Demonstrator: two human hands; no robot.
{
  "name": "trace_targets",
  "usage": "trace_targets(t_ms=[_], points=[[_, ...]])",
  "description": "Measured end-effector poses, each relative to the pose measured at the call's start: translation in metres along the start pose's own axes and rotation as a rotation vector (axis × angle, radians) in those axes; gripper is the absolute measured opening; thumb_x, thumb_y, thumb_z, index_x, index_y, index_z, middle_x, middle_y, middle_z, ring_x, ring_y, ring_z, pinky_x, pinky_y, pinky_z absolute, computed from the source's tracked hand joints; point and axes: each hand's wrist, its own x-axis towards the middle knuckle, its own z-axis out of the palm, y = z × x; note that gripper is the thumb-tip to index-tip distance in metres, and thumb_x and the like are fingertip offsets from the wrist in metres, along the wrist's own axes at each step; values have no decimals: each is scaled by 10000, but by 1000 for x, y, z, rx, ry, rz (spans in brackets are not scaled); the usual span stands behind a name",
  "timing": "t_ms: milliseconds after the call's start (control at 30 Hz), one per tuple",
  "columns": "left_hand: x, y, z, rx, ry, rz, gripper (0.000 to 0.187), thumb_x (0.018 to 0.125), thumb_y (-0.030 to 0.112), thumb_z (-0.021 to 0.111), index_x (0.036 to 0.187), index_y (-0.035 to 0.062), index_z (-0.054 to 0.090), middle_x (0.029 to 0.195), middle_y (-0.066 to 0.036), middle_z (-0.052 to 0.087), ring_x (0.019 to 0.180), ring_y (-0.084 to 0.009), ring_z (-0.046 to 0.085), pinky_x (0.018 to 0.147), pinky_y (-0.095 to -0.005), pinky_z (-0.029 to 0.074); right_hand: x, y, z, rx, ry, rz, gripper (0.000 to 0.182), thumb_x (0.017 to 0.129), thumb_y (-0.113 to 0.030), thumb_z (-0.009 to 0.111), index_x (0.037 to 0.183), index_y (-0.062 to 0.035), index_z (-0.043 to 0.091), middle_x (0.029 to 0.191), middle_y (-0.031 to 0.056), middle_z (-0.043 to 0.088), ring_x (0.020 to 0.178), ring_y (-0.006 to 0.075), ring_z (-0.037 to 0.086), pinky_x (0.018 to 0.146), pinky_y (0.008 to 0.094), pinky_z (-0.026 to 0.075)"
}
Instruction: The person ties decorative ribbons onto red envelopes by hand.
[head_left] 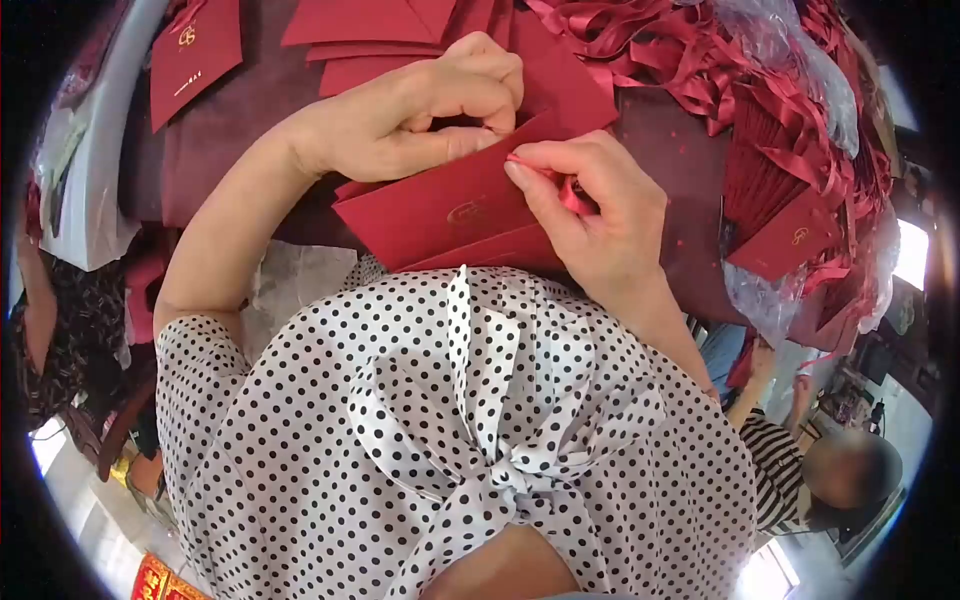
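Note:
A dark red paper bag [425, 208] with a gold emblem lies tilted in front of my body, with more red bags beneath it. My left hand [430, 105] is closed over the bag's upper edge, thumb and fingers pinched together. What sits between those fingertips is hidden. At the bag's right end, my right hand [600, 195] pinches a red ribbon [573, 196] between thumb and forefinger. Part of the ribbon loops inside the palm.
Flat red bags [370, 25] are stacked behind my hands, and another bag [197, 60] lies at the far left. Heaped ribbons [680, 60] and bundled bags in clear plastic [770, 300] fill the right side. A person in a striped sleeve [775, 470] sits at lower right.

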Motion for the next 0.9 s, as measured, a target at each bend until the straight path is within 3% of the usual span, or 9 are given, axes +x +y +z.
trace_targets(t_ms=[267,367,433,667,867,900], points=[[1,-3,2,46,-86,19,69,799,36,575,818,9,515,953,-89,456,988,-283,392,924,-370,322,-4,2,-3,-32,-108,131,116,787,-49,700,849,-48,601,707,53,563,575,158,552,515,272,450],[3,-1,1,144,-87,42,68,786,20,578,823,7,523,953,-94,462,1013,-291,398,930,-382,332,-7,5,-1,-15,-67,94,88,807,-39,693,855,-23,621,726,33,583,600,91,511,541,225,415],[8,4,-2,180,-111,42,71,778,19,578,821,7,523,954,-94,464,1019,-294,400,931,-387,335,-8,6,-1,-38,-95,107,152,798,-42,671,883,-34,546,743,80,578,635,234,583,556,332,477],[13,-13,1,57,-156,82,78,747,25,563,796,10,505,928,-86,466,975,-282,395,913,-358,325,-5,4,-5,-113,-139,81,145,801,-42,662,885,-31,544,749,92,576,635,238,586,573,332,485],[10,-20,9,-99,-68,-40,138,860,127,594,818,11,532,909,-53,480,916,-213,422,886,-339,328,-5,3,-6,-177,-119,103,137,790,-63,678,853,-37,560,729,94,577,592,231,575,566,331,485],[9,-17,10,-132,-51,-89,125,868,127,589,838,10,556,911,-50,494,919,-200,437,879,-329,337,-6,3,-6,-161,-124,162,110,801,-77,678,843,-33,587,709,65,582,593,156,548,557,284,458]])
